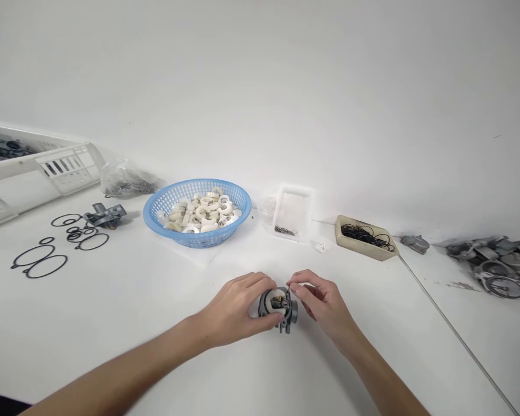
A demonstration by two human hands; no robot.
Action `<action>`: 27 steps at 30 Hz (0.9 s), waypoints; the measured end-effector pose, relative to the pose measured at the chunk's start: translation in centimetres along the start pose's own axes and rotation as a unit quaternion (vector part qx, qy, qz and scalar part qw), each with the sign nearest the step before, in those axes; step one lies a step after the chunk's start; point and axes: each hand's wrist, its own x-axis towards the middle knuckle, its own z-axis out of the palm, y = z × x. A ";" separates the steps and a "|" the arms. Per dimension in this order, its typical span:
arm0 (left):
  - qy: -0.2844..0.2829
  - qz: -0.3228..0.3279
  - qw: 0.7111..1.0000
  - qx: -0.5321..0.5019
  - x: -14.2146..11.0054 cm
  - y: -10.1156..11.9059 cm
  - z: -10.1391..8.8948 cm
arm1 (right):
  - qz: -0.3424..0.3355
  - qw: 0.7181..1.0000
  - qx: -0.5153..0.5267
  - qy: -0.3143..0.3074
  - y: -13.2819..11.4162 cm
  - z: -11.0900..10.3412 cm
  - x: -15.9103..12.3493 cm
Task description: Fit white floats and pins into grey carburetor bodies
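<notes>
A grey metal carburetor rests on the white table, its open bowl side facing up. Inside it sits a white C-shaped float, with brass parts showing in the middle. My left hand grips the carburetor from the left, thumb at the near side and fingers over the far side. At the upper right edge of the carburetor, my right hand pinches a small thin pin between thumb and forefinger. The pin's lower end is hard to make out.
Behind stand a blue basket of white floats, a white tray with small pins, and a beige box of black rubber rings. Left: a second carburetor, loose O-rings, a white crate. Right: a thin rod, metal bowls.
</notes>
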 end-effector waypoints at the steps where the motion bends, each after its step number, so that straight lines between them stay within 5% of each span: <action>1: 0.000 -0.002 1.000 -0.002 0.0 0.0 0.0 | -0.006 1.000 -0.005 -0.007 0.1 0.0 0.1; 27: 0.037 0.021 0.998 -0.049 -0.1 -0.1 0.2 | 0.080 0.996 0.028 -0.029 -1.4 0.1 -0.6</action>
